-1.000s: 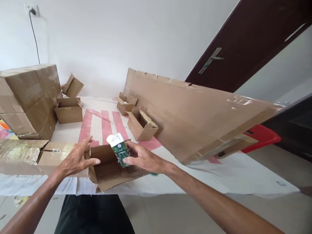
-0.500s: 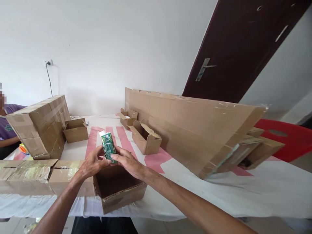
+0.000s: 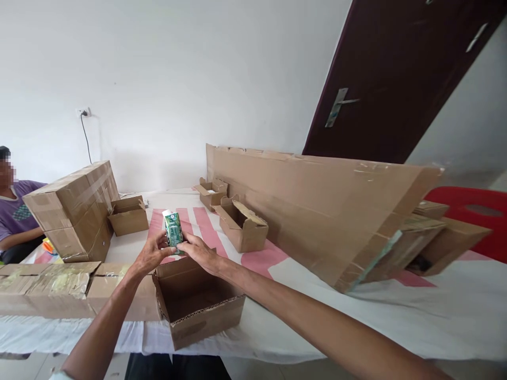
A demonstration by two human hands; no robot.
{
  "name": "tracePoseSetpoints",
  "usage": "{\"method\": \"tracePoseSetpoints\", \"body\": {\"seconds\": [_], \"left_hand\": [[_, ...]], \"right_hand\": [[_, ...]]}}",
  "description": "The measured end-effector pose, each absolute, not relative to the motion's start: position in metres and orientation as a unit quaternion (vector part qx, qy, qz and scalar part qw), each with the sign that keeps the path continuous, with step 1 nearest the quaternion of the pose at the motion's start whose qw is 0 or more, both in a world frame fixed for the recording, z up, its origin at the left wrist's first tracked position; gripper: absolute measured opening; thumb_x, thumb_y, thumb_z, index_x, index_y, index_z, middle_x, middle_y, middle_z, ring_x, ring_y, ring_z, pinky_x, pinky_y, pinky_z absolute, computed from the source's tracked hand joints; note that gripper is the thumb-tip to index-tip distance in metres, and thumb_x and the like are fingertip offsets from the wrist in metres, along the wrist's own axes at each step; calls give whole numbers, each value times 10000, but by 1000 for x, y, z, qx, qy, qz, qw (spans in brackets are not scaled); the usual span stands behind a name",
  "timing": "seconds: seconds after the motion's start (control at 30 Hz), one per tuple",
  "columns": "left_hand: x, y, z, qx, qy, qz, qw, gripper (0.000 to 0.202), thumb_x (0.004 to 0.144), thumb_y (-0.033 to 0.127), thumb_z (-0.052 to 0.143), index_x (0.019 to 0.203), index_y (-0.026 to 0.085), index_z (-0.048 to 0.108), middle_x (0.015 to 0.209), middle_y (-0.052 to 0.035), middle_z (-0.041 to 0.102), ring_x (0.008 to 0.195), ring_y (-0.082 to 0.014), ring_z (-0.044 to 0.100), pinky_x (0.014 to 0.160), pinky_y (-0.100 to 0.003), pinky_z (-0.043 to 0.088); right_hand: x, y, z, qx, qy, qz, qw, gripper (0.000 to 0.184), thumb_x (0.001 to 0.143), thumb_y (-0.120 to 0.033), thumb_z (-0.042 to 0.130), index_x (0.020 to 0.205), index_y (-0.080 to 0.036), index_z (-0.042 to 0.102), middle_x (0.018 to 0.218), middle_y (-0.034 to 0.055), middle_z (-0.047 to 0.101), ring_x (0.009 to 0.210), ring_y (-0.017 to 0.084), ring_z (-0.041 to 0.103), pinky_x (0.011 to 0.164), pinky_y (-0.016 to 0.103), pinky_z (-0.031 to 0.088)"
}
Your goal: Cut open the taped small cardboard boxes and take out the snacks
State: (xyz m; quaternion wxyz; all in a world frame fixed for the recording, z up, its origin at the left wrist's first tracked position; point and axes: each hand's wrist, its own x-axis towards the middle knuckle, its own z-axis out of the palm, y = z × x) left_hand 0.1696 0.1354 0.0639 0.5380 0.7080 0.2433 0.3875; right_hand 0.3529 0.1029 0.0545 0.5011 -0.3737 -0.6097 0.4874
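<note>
I hold a small green and white carton [image 3: 173,229] upright between both hands, just above and behind an open brown cardboard box [image 3: 198,301] at the table's near edge. My left hand [image 3: 152,253] pinches the carton's left side. My right hand [image 3: 200,252] grips its right side with fingers curled around it. The box's inside shows nothing in it.
A long flat cardboard carton [image 3: 317,206] lies across the table to the right. Two small open boxes [image 3: 241,227] sit beside it, another [image 3: 129,215] by a big taped carton [image 3: 75,208]. Flattened cardboard [image 3: 51,287] lies left. A seated person [image 3: 16,221] is at far left.
The carton came up out of the open box and now stands upright, held by both hands. My left hand left the box flap. The view tilted up.
</note>
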Motion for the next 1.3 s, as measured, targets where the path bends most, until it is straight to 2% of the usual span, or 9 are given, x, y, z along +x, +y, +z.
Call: {"method": "tracePoseSetpoints", "body": {"seconds": [0.17, 0.4, 0.77, 1.03, 1.3], "left_hand": [[168, 141, 61, 698, 252, 386, 548, 593, 755, 417, 902, 1253, 159, 711, 1121, -113, 768, 1059, -283, 703, 915, -384, 562], [168, 141, 64, 697, 272, 384, 541, 617, 729, 428, 914, 1247, 154, 718, 1097, -118, 777, 1046, -284, 712, 918, -389, 564], [162, 150, 56, 708, 308, 377, 512, 626, 732, 457, 900, 1256, 170, 712, 1071, -109, 779, 944, -234, 698, 756, -285, 507], [165, 143, 66, 704, 282, 383, 527, 627, 721, 427, 922, 1253, 171, 711, 1116, -124, 782, 1022, -276, 721, 839, -340, 557], [169, 140, 73, 710, 274, 393, 516, 650, 745, 402, 909, 1311, 164, 696, 1152, -127, 772, 1032, -277, 722, 911, -384, 574]], "right_hand": [[353, 115, 47, -369, -609, 493, 500, 237, 730, -269, 616, 951, -208, 678, 868, 0, 662, 842, 189, 576, 776, 308, 457], [354, 123, 45, -365, -608, 508, 489, 264, 730, -269, 658, 985, -216, 702, 859, 8, 679, 846, 206, 596, 797, 323, 490], [354, 129, 41, -359, -608, 517, 484, 387, 734, -271, 661, 1114, -231, 724, 951, 29, 728, 923, 235, 643, 866, 355, 520], [356, 128, 40, -352, -609, 516, 489, 398, 743, -262, 661, 1136, -235, 720, 961, 26, 727, 948, 238, 646, 881, 361, 526], [359, 119, 51, -338, -610, 518, 495, 383, 756, -246, 649, 1134, -242, 712, 977, 16, 718, 975, 226, 648, 920, 376, 542]]}}
